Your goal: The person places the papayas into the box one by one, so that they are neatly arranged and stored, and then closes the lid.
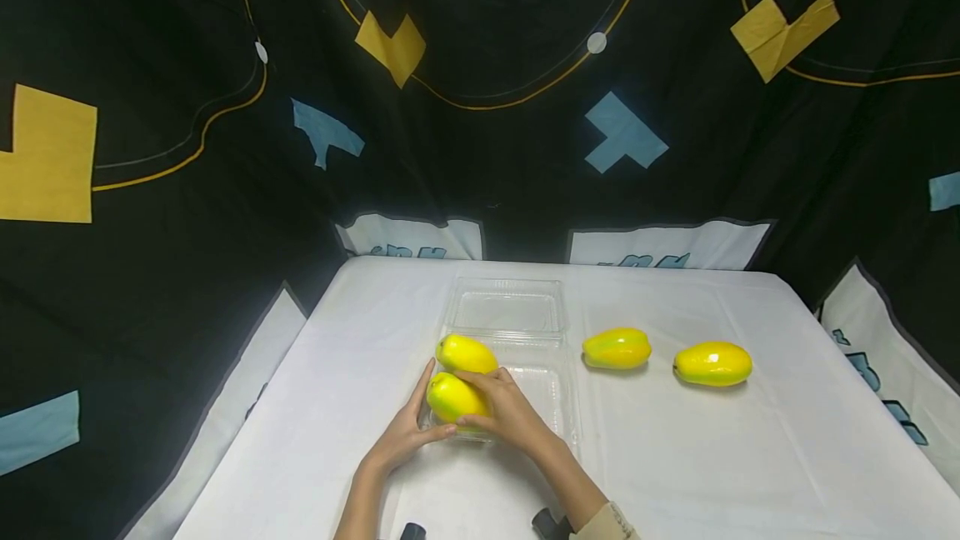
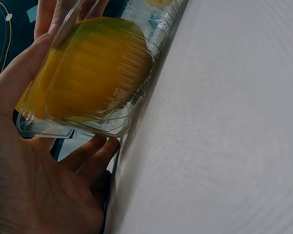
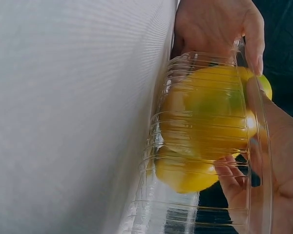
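Observation:
A clear plastic clamshell container (image 1: 553,386) lies unfolded on the table, with two glossy yellow papayas in the left part of its base. The rear papaya (image 1: 461,350) lies just behind the front papaya (image 1: 447,396). My right hand (image 1: 513,417) grips the front one, fingers over its far side and thumb at its near end. Around the container's near left corner, my left hand (image 1: 401,440) holds the wall, thumb along the near rim and fingers up the left side. Through the ribbed wall, the right wrist view shows both fruits side by side.
The container's lid (image 1: 506,307) lies flat behind the base. To the right, a third papaya (image 1: 617,348) and a fourth papaya (image 1: 712,363) rest on the white tablecloth (image 1: 675,457). A dark patterned curtain (image 1: 487,173) hangs behind the table.

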Motion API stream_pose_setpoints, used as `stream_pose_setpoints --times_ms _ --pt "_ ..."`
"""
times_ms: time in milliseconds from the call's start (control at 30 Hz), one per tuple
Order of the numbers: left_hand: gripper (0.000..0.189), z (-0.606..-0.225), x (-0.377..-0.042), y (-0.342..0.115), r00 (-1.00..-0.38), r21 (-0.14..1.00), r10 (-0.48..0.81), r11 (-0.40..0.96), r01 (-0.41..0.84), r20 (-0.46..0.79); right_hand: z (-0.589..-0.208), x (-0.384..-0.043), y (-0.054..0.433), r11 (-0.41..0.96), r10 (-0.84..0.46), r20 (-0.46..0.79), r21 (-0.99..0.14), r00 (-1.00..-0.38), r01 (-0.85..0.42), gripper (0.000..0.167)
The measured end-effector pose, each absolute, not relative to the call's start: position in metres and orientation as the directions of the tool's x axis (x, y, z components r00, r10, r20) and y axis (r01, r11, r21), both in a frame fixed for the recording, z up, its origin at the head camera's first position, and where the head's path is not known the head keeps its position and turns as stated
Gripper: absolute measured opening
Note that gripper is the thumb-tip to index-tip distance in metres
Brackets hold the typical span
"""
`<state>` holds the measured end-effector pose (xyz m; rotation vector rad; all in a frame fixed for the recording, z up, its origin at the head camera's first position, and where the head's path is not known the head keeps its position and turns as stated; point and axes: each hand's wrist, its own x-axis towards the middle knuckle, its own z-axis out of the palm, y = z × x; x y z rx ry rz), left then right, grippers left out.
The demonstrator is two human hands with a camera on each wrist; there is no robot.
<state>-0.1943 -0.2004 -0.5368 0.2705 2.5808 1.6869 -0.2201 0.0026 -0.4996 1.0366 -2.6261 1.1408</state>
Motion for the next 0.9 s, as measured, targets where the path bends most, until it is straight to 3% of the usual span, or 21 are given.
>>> stream_pose_setpoints --times_ms 333,900 --pt "0.103 -0.5390 -0.1933 -0.1995 -0.986 0.911 0.160 0.397 0.112 0.051 -0.5028 -0.2207 0.0040 0.456 -0.543 0.357 -0.634 -0.760 -0.624 0.068" --pt "0.104 -0.5376 -0.1945 -0.2000 -0.986 0.903 0.154 0.413 0.118 0.059 -0.4996 -0.2219 0.0055 0.406 -0.527 0.383 -0.670 -0.758 -0.621 0.058"
